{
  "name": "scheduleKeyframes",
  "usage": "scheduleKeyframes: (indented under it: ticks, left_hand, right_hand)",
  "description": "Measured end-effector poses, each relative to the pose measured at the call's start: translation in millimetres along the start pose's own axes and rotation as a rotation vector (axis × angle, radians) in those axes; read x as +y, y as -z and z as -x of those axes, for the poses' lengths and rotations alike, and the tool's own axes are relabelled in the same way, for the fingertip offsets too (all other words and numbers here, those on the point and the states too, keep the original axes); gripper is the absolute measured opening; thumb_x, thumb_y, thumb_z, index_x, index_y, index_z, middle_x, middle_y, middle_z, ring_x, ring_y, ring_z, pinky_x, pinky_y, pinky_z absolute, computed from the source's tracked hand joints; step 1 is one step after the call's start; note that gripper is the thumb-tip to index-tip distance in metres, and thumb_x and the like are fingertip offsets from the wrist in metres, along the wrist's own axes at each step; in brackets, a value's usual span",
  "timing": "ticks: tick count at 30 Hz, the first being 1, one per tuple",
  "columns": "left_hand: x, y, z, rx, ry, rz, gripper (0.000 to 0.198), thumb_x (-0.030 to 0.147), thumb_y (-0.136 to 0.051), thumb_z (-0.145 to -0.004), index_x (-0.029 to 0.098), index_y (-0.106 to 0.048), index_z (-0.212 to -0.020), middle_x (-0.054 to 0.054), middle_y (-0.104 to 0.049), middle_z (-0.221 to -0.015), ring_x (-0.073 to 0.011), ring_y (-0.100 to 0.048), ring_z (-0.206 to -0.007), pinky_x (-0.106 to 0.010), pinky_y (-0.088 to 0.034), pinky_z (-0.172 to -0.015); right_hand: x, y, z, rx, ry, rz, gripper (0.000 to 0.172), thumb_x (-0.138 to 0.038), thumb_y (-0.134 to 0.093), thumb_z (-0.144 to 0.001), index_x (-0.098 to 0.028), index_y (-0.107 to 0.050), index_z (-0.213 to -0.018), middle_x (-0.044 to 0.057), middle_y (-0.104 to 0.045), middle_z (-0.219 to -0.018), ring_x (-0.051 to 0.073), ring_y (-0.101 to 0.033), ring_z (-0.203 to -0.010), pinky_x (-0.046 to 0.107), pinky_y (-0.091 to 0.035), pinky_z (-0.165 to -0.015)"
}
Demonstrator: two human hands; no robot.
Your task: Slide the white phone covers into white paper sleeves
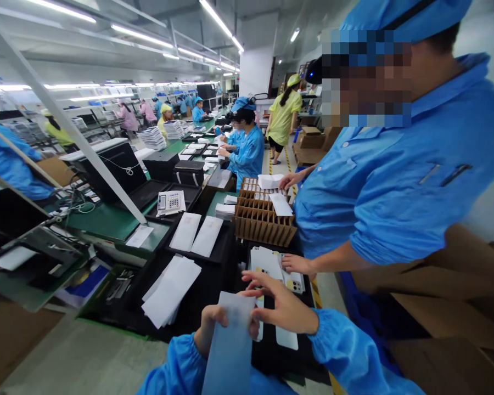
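Observation:
My left hand (214,325) is closed around a white, partly see-through sleeve (229,351), with its thumb on the front. Faint darker spots show through near the sleeve's top. Just right of the sleeve's upper edge is my right hand (286,307), its fingers stretched and spread; whether a fingertip touches the sleeve I cannot tell. Beyond it, phone back panels (267,260) with camera cutouts lie on a black tray, and a co-worker's hand (298,264) rests on them. To the left, a fanned pile of white sleeves (172,291) lies on black.
A divided cardboard box (265,216) stands ahead, with the co-worker's other hand (293,180) over it. Two more sleeves (195,235) lie on a small black tray. A calculator (170,203) sits farther left. The co-worker (395,181) stands close on my right.

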State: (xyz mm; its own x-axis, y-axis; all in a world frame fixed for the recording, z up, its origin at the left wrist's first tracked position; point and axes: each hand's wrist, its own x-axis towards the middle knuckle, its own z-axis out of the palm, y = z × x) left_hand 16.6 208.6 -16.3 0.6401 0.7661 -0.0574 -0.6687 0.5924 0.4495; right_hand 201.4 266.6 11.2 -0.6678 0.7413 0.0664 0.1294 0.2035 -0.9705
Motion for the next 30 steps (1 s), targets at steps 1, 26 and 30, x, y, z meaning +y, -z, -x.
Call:
scheduleKeyframes:
  ticks: [1, 26, 30]
  left_hand:
    - [2, 0.0, 0, 0.023, -0.033, -0.025, 0.059, 0.026, -0.049, -0.049, 0.008, -0.064, -0.103, -0.01, -0.067, -0.081, -0.0212, -0.062, -0.072, -0.029, -0.044, -0.065]
    - [81, 171.7, 109, 1.141, -0.4, -2.288, 0.041, 0.032, -0.057, -0.08, 0.013, -0.058, -0.117, -0.017, -0.062, -0.113, -0.0323, -0.06, -0.106, -0.047, -0.05, -0.094]
    - [95, 160.5, 105, 1.126, -0.299, -2.362, 0.048, 0.031, -0.048, -0.085, 0.005, -0.052, -0.125, -0.018, -0.062, -0.106, -0.032, -0.06, -0.099, -0.044, -0.049, -0.089]
  right_hand:
    - [7, -7, 1, 0.02, -0.057, -0.127, 0.067, -0.047, -0.076, -0.07, -0.026, -0.055, -0.13, 0.012, -0.06, -0.125, 0.024, -0.061, -0.104, 0.042, -0.052, -0.089]
    - [125, -9, -178, 0.635, -0.453, -0.154, 0.027, -0.038, -0.063, -0.088, -0.011, -0.062, -0.089, 0.002, -0.067, -0.074, 0.009, -0.064, -0.058, 0.023, -0.057, -0.057]
    - [178, 48, -54, 0.855, -0.659, -0.015, 0.029, -0.039, -0.054, -0.093, -0.012, -0.061, -0.099, 0.003, -0.067, -0.088, 0.01, -0.064, -0.069, 0.026, -0.056, -0.063]
